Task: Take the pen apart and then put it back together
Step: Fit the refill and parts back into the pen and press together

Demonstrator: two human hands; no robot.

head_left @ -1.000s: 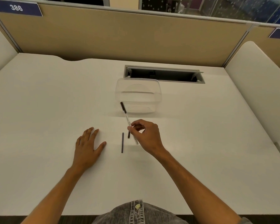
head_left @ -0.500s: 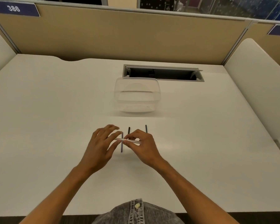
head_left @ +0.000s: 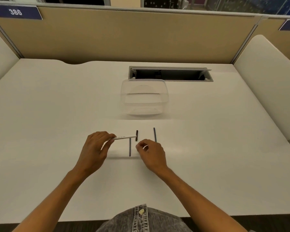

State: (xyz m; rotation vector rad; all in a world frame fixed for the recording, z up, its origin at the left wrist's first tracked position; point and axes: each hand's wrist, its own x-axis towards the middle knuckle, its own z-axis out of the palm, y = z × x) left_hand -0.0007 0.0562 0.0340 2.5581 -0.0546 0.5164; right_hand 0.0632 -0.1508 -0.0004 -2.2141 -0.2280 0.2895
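1. Barrel [head_left: 124, 137] is now sitting in my left hand [head_left: 95, 148] alone, pinched at its near end and held level above the surface [head_left: 57, 114]; half a second ago both hands were on it.
2. My right hand [head_left: 151, 152] is coming away with fingertips pressed together. I cannot tell whether it is pinching some small part.
3. Three dark pieces are lying on the surface: a thin rod [head_left: 130, 147] under the barrel, a short cap [head_left: 136, 135] at the barrel's far tip, and a longer rod [head_left: 154, 134] just beyond my right hand.
4. I am judging the pen as fully apart, so reassembly is next.
5. Tub [head_left: 144, 96], clear plastic, is standing well behind the parts, apparently holding nothing.
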